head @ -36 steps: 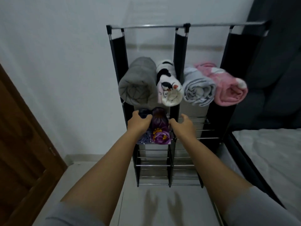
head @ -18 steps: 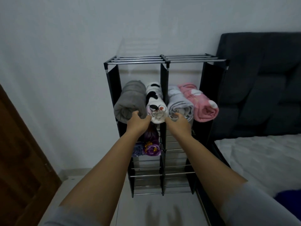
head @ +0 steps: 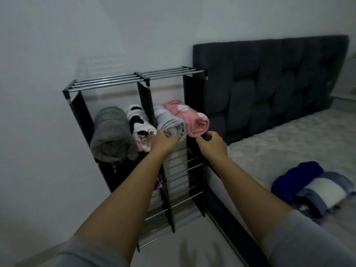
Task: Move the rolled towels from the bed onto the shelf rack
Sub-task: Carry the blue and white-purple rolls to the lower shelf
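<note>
The black shelf rack (head: 134, 78) stands against the wall beside the bed (head: 289, 143). Its upper shelf holds several rolled towels: dark grey (head: 111, 135), black-and-white (head: 137, 120), light grey striped (head: 169, 124) and pink (head: 188, 118). A sliver of a purple roll (head: 158, 185) shows on the shelf below, mostly hidden by my left forearm. My left hand (head: 163, 141) hovers at the front of the light grey roll, holding nothing. My right hand (head: 212, 143) is loosely curled and empty, just below the pink roll. A dark blue roll (head: 294, 178) and a blue-and-white roll (head: 323, 191) lie on the bed.
A dark padded headboard (head: 269, 83) rises behind the bed, right of the rack. The white wall (head: 48, 112) runs behind and left of the rack. Bare metal shelves (head: 181, 170) fill the rack's lower right column. The floor (head: 192, 247) lies below.
Both hands let go of the purple roll on the lower shelf and rose in front of the upper shelf. My view swung right, bringing the bed and its two rolls into sight.
</note>
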Tool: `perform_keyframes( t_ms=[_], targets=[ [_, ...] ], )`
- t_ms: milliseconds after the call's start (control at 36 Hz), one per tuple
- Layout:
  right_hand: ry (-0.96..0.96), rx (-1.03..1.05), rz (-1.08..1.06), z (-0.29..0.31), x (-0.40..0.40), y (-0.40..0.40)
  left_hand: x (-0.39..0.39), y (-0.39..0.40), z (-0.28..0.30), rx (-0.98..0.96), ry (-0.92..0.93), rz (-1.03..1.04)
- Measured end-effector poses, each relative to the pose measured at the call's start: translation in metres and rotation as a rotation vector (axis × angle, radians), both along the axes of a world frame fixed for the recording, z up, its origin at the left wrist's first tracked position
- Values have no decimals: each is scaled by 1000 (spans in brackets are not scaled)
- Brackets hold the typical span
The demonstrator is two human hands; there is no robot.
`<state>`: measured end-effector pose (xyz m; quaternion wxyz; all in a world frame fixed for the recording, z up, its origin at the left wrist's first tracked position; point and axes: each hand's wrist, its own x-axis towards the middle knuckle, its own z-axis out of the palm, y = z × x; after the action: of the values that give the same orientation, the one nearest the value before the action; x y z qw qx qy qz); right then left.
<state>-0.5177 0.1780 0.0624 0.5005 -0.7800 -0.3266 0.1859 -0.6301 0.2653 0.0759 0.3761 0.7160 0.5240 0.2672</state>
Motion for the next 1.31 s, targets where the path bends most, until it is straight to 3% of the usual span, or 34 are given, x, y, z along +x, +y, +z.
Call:
perform_keyframes(
  t_ms=[222, 667, 1000, 1306],
  targets=[
    [47, -5, -225, -7, 33, -54, 55, -35, -10, -21, -57, -229],
    [97, -48, -545, -28, 135, -171, 198, -130, -28, -112, -5, -606],
    [120, -75, -624, -42, 246, -216, 314, -178, -36, -138, 7, -658],
    [153, -130, -591, -68, 300, -210, 368, -172, -56, -172, 51, -650]
  ],
)
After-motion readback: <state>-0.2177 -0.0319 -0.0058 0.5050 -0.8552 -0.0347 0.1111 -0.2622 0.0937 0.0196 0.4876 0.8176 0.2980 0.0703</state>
